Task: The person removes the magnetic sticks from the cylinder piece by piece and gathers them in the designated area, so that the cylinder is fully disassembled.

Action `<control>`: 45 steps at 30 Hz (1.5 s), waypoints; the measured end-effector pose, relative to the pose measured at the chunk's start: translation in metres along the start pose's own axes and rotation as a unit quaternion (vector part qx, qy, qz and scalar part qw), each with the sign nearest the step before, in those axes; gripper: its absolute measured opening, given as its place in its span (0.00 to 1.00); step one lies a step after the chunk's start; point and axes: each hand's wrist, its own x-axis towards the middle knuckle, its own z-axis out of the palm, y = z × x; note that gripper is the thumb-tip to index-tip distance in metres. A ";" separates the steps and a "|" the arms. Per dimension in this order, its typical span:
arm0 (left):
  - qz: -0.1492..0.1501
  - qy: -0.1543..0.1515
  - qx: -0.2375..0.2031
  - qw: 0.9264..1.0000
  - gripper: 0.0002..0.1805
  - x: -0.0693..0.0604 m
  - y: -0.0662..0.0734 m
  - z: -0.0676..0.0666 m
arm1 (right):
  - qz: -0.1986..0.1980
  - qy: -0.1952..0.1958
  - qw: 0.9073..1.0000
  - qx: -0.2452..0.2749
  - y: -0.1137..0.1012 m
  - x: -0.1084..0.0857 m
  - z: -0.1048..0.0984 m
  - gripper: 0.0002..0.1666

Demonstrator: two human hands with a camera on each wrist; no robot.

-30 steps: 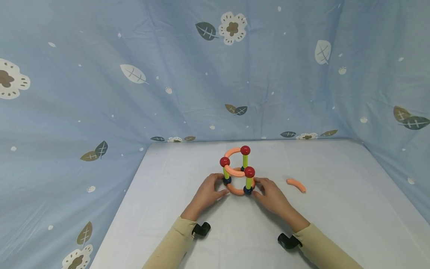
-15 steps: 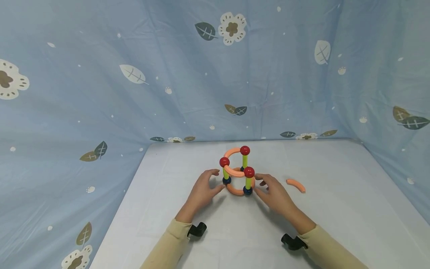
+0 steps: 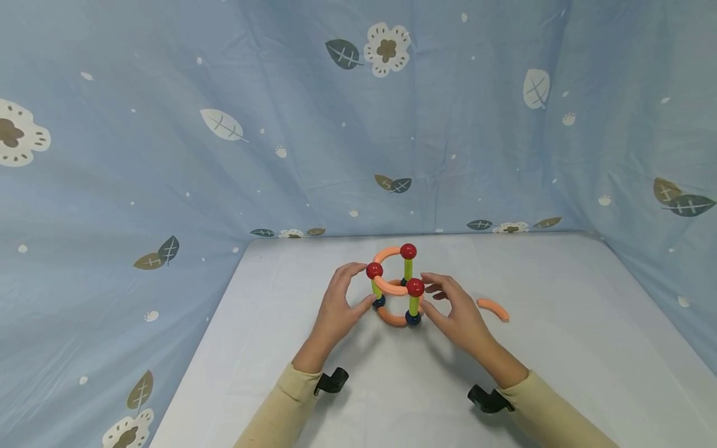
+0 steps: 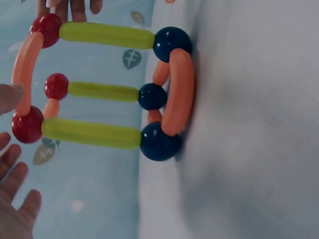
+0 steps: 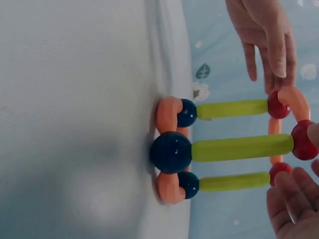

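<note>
A frame of magnetic rods and balls stands upright on the table. Dark blue balls joined by orange curved rods form its base. Three yellow-green rods rise from these to red balls, and two orange curved rods link the tops. My left hand is spread at the left red ball, thumb and fingers apart; whether it touches is unclear. At the right, beside the front red ball, my right hand has its fingers loosely bent and grips nothing visible.
One loose orange curved rod lies on the white table, right of my right hand. A blue patterned cloth hangs behind the table and along its sides.
Both hands have come away from the blue balls at the base and risen to the level of the red balls. The frame stays in place, and the loose rod has not moved.
</note>
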 end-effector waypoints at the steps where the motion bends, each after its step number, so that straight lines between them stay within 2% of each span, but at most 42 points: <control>1: 0.011 0.001 -0.002 1.000 0.34 0.001 0.002 0.000 | -0.004 0.005 1.000 0.004 -0.001 0.001 0.000 0.32; 10: 0.109 -0.006 -0.007 0.994 0.28 0.011 0.013 0.007 | -0.046 0.025 0.998 0.026 -0.005 0.006 0.005 0.30; 17: 0.139 -0.031 -0.027 0.989 0.22 0.016 0.017 0.010 | -0.058 0.025 0.998 0.020 -0.006 0.008 0.006 0.27; 22: 0.163 -0.036 -0.029 0.985 0.16 0.019 0.017 0.010 | -0.060 0.028 0.998 0.019 -0.005 0.008 0.007 0.25; 31: 0.175 -0.047 -0.024 0.983 0.16 0.022 0.013 0.009 | -0.053 0.027 0.998 0.023 -0.004 0.009 0.008 0.24; 45: 0.187 -0.034 -0.026 0.981 0.16 0.023 0.010 0.011 | -0.056 0.028 0.998 0.024 -0.003 0.009 0.008 0.24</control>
